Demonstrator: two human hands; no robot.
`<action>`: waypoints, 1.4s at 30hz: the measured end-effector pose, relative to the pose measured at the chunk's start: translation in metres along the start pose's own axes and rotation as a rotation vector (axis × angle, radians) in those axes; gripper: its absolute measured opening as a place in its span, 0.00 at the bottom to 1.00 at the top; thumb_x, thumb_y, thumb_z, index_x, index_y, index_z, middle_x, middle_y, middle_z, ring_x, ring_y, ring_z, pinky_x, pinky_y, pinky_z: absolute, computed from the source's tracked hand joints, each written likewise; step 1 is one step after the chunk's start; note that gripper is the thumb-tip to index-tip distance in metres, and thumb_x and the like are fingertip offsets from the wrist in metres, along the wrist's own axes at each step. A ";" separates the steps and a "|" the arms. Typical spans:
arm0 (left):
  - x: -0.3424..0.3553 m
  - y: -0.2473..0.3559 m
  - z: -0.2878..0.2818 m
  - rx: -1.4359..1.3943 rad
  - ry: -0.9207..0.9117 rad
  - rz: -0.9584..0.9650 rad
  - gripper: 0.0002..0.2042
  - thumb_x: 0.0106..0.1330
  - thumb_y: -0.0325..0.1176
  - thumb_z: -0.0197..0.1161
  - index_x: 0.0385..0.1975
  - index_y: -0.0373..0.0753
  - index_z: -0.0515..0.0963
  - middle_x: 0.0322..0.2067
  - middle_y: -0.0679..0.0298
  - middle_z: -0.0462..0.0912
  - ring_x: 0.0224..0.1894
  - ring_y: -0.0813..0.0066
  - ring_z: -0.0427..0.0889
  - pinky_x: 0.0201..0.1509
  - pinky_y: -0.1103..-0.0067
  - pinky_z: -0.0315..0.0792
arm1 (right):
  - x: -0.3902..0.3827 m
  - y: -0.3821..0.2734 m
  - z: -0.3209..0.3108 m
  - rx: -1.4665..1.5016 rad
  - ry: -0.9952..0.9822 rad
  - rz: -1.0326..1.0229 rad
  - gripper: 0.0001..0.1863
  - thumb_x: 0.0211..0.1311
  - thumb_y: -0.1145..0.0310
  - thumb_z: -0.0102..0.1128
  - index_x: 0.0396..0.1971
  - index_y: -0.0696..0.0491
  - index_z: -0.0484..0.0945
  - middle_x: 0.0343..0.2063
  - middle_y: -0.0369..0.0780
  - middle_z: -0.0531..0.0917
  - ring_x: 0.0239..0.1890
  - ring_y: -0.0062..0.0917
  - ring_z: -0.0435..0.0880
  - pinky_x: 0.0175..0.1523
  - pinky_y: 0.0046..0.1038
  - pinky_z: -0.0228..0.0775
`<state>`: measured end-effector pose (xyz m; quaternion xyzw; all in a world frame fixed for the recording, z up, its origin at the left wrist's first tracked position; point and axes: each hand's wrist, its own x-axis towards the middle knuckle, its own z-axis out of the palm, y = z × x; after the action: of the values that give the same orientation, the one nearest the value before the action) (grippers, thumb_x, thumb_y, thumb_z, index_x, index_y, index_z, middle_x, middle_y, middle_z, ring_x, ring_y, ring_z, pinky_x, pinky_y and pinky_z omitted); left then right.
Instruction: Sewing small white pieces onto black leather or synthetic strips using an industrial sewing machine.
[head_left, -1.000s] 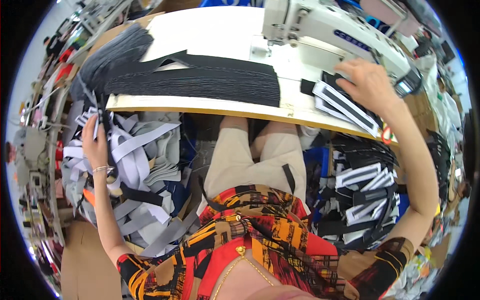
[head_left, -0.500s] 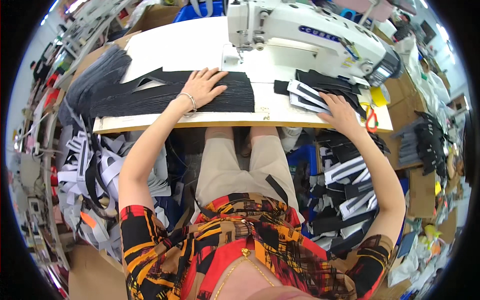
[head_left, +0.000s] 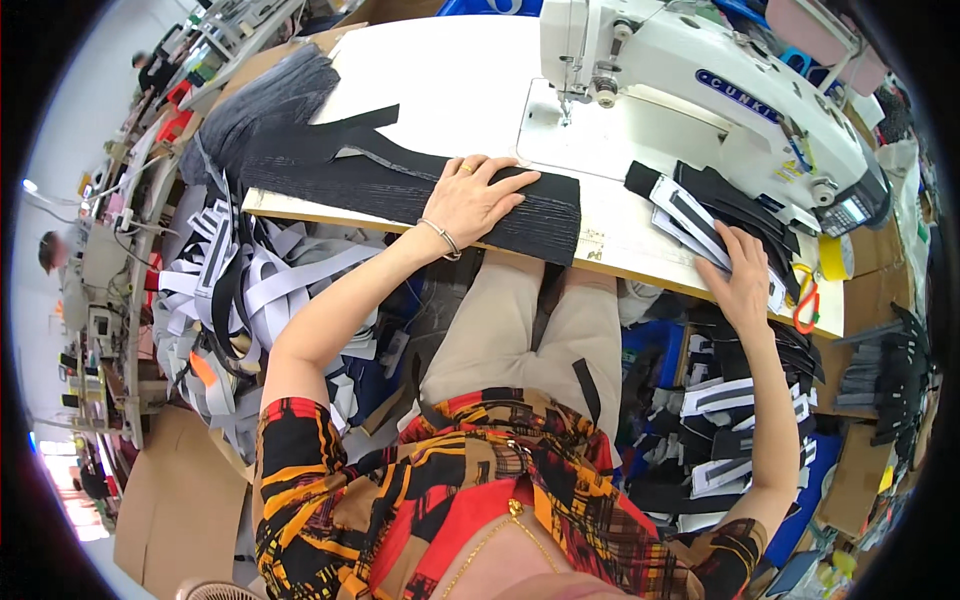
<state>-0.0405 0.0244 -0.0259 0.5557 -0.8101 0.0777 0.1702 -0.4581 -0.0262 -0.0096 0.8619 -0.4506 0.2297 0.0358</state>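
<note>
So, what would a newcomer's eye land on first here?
Probably the big white sewing machine on the right of the table. Then the long stack of black strips under the left hand, along the near edge. Bright-handled scissors stand out at the right end, beside a yellow roll.

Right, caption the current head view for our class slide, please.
Left hand on stacked black strips, right hand at white-and-black pieces, before a white sewing machine.

The tape roll sits at right of frame; the scissors lie just below-left of it. Cardboard occupies lower left. A round grille shows at the bottom edge.
</note>
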 end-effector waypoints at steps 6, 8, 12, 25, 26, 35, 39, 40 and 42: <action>-0.003 -0.004 0.001 0.032 0.155 0.066 0.17 0.69 0.45 0.60 0.57 0.58 0.78 0.51 0.68 0.79 0.52 0.63 0.74 0.58 0.68 0.65 | -0.006 0.008 0.007 0.052 0.041 -0.005 0.28 0.55 0.73 0.68 0.58 0.54 0.76 0.52 0.46 0.78 0.54 0.42 0.76 0.60 0.38 0.67; -0.001 -0.003 0.004 -0.009 0.165 0.079 0.17 0.67 0.45 0.62 0.56 0.56 0.79 0.50 0.68 0.80 0.52 0.64 0.74 0.58 0.69 0.65 | -0.009 0.011 -0.002 0.026 0.040 0.036 0.27 0.55 0.78 0.66 0.57 0.53 0.78 0.51 0.46 0.77 0.54 0.41 0.76 0.60 0.36 0.68; -0.001 -0.005 0.006 -0.054 0.151 0.060 0.18 0.66 0.45 0.63 0.55 0.56 0.79 0.52 0.68 0.79 0.52 0.64 0.75 0.59 0.68 0.65 | 0.003 0.004 -0.024 -0.114 0.059 -0.089 0.26 0.55 0.83 0.62 0.56 0.52 0.79 0.49 0.45 0.78 0.52 0.41 0.78 0.56 0.36 0.71; -0.001 -0.003 -0.012 -0.293 0.168 0.056 0.19 0.59 0.39 0.69 0.52 0.49 0.80 0.51 0.63 0.80 0.54 0.61 0.76 0.62 0.64 0.66 | 0.176 -0.162 0.077 0.164 -0.209 -0.385 0.13 0.65 0.67 0.61 0.49 0.49 0.81 0.30 0.43 0.85 0.29 0.36 0.85 0.32 0.35 0.74; 0.002 -0.010 -0.027 -0.228 0.257 0.077 0.20 0.58 0.38 0.69 0.52 0.48 0.80 0.52 0.63 0.80 0.55 0.61 0.76 0.63 0.64 0.66 | 0.188 -0.160 0.092 0.345 -0.196 -0.371 0.12 0.66 0.65 0.61 0.48 0.49 0.82 0.27 0.45 0.85 0.28 0.40 0.85 0.31 0.38 0.74; 0.051 -0.108 -0.007 -0.285 -0.095 -0.104 0.16 0.60 0.32 0.68 0.49 0.45 0.82 0.36 0.59 0.81 0.43 0.59 0.77 0.54 0.68 0.69 | 0.190 -0.142 0.093 0.427 -0.092 -0.359 0.16 0.60 0.66 0.66 0.48 0.53 0.80 0.41 0.45 0.84 0.42 0.38 0.83 0.44 0.35 0.76; 0.059 -0.131 -0.023 -0.322 -0.264 -0.165 0.16 0.60 0.30 0.67 0.50 0.45 0.83 0.34 0.60 0.81 0.40 0.62 0.76 0.47 0.71 0.71 | 0.151 -0.095 0.086 0.176 -0.010 -0.454 0.20 0.53 0.72 0.69 0.48 0.54 0.80 0.47 0.40 0.80 0.46 0.34 0.80 0.48 0.35 0.76; 0.061 -0.127 -0.020 -0.203 -0.087 -0.062 0.16 0.59 0.30 0.68 0.49 0.44 0.83 0.35 0.61 0.82 0.40 0.62 0.77 0.47 0.71 0.71 | 0.149 -0.093 0.089 0.170 -0.021 -0.472 0.19 0.53 0.72 0.69 0.47 0.54 0.80 0.47 0.40 0.80 0.46 0.33 0.80 0.48 0.34 0.76; 0.070 -0.110 -0.027 -0.140 0.096 0.154 0.16 0.57 0.29 0.69 0.47 0.42 0.83 0.36 0.62 0.82 0.41 0.64 0.78 0.48 0.70 0.72 | 0.152 -0.094 0.091 0.161 -0.028 -0.482 0.15 0.53 0.73 0.69 0.43 0.54 0.82 0.45 0.38 0.80 0.45 0.31 0.80 0.49 0.32 0.75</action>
<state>0.0440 -0.0690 0.0171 0.4743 -0.8446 0.0605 0.2409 -0.2764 -0.1103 -0.0119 0.9476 -0.2128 0.2378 0.0144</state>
